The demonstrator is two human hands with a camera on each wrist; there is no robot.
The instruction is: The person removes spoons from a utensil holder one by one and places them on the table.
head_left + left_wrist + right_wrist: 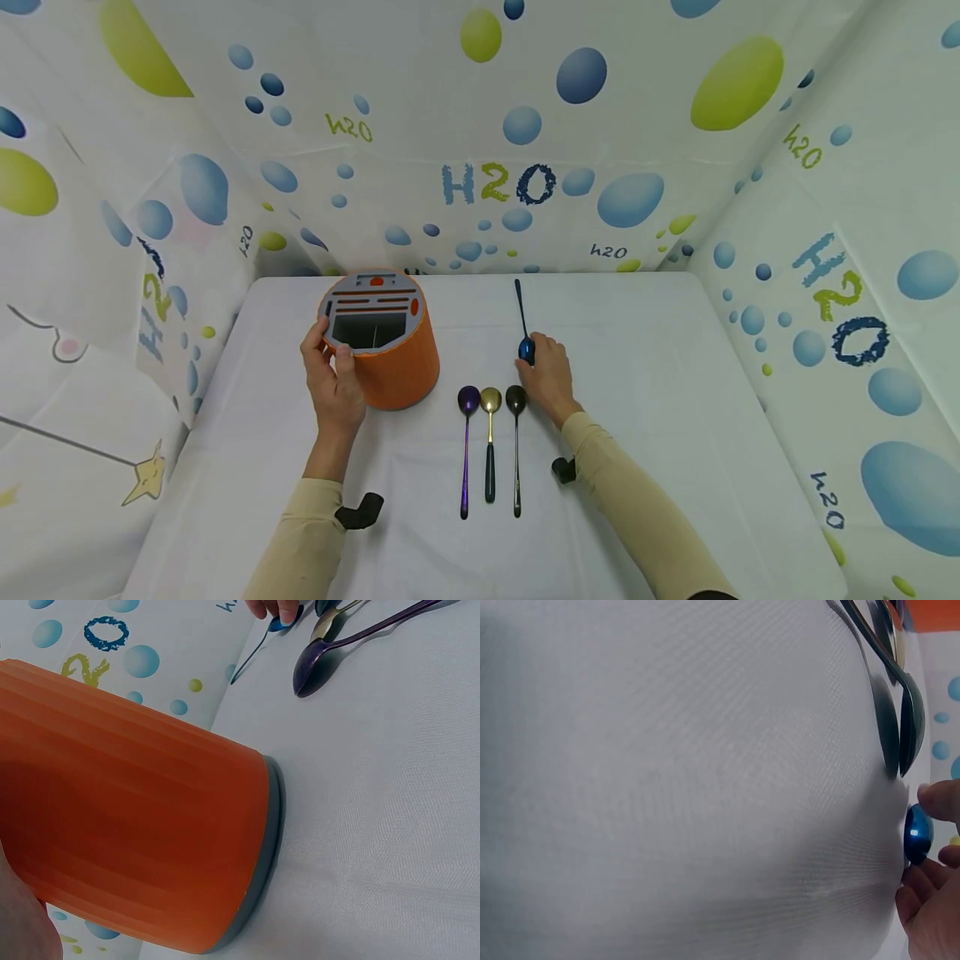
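My left hand (337, 396) holds the orange utensil holder (401, 371) at its left side, thumb by the grey slotted top and fingers round the rim. In the left wrist view the ribbed orange wall of the holder (142, 802) stands on the white cloth. Over to the right, my right hand (549, 375) pinches the bowl of a blue spoon (527, 350), whose thin handle points away from me. The right wrist view has the shiny blue bowl (917, 834) between thumb and fingers.
Nearer me lie three long spoons side by side, bowls pointing away: a purple one (465, 450), a gold one with a dark handle (491, 442) and a dark grey one (516, 450). Patterned sheets (480, 108) wall the white table (637, 333) at the back and sides.
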